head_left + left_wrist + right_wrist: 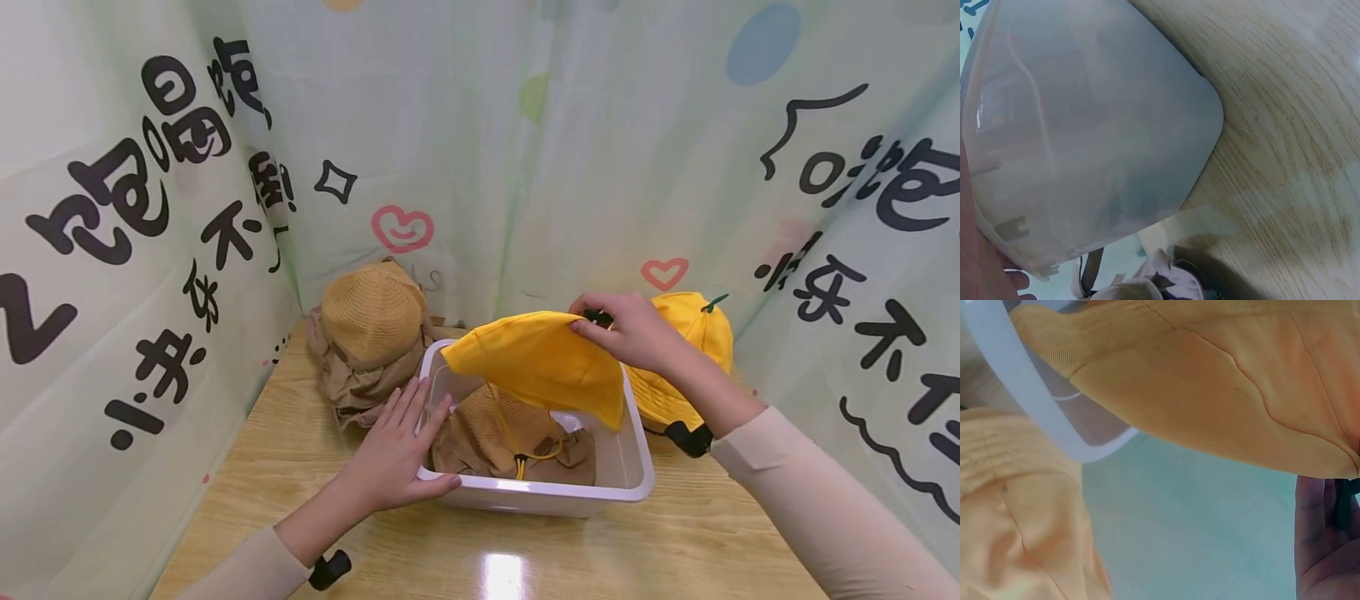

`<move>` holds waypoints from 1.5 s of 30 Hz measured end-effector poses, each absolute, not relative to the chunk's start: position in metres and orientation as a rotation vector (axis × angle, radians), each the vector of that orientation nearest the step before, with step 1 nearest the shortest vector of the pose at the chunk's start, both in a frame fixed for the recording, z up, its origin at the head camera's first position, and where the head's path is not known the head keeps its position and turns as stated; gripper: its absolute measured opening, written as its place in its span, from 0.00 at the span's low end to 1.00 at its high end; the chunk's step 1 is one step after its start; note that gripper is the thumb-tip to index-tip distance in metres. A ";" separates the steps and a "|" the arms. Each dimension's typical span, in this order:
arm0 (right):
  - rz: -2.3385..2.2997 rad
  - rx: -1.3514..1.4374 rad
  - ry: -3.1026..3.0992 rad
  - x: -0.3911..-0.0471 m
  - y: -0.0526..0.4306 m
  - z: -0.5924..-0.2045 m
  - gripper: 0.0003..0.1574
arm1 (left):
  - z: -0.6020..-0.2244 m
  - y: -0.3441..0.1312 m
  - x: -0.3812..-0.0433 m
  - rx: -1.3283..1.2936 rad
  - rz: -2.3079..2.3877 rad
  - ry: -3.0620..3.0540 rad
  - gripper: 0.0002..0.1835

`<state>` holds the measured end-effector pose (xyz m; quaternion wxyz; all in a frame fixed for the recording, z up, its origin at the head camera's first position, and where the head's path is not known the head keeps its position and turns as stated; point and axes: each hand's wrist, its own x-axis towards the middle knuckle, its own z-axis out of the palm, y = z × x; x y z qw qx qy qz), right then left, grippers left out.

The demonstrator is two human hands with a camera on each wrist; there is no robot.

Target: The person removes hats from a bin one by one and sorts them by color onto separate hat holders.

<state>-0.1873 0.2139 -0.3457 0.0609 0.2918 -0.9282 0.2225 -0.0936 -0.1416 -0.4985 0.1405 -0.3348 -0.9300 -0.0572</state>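
Note:
My right hand (637, 333) pinches the top of a yellow bucket hat (536, 358), where a bit of dark green shows in the right wrist view. The hat (1172, 394) hangs tilted over a white plastic bin (558, 486), its brim dipping inside the rim, with a yellow cord below it. In the bin lies a brown hat with a woven tan crown (487, 425), partly covered by the yellow one. My left hand (390, 458) rests on the bin's near left corner, fingers straight over the left rim and thumb along the front rim.
Behind the bin's left side, a woven tan hat (375, 308) sits on brown fabric hats (356, 383). Another yellow hat (693, 333) with a green sprout stands at the right, partly behind my right forearm. A printed curtain (480, 167) encloses the wooden table (300, 467).

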 end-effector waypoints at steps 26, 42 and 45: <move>0.686 0.667 -2.677 -0.182 0.242 -0.293 0.07 | -0.499 -0.142 -0.093 -0.959 -0.217 -2.679 0.57; 0.564 0.469 -2.681 -0.176 0.277 -0.267 0.14 | -0.499 -0.141 -0.092 -0.969 -0.228 -2.686 0.57; 0.562 0.433 -2.665 -0.175 0.286 -0.263 0.15 | -0.499 -0.142 -0.092 -0.966 -0.231 -2.687 0.57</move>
